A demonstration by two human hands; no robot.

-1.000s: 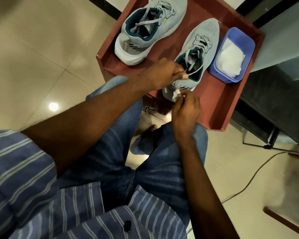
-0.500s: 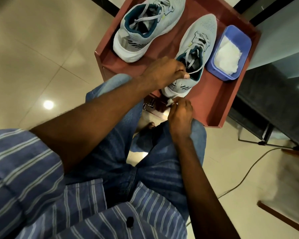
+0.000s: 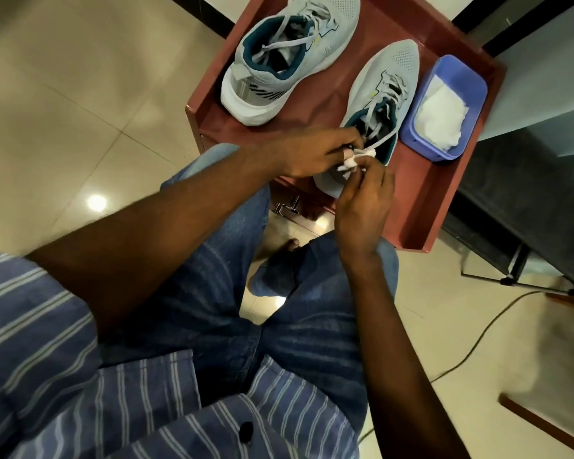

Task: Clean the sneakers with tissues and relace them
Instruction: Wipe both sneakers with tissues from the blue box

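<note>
Beige tiled floor, red-brown tray table [image 3: 421, 207] in front of a seated person in jeans and a striped shirt. Two grey-and-teal sneakers on it: far-left sneaker [image 3: 289, 58] lying well apart from the hands, near-right sneaker [image 3: 381, 104] with its heel at the table's near edge. Blue plastic tub [image 3: 444, 107] of white tissues just right of that shoe. Left hand [image 3: 315, 154] reaches in from the left, fingers curled at the heel collar, pinching the loose lace [image 3: 378, 142]. Right hand [image 3: 365, 197] comes up from below, fingertips bunched round a crumpled tissue [image 3: 448, 164] wad touching the lace, right beside the left fingers. Both forearms cross over the knees. Bare table strip between the shoes; cable on the floor at right.
</note>
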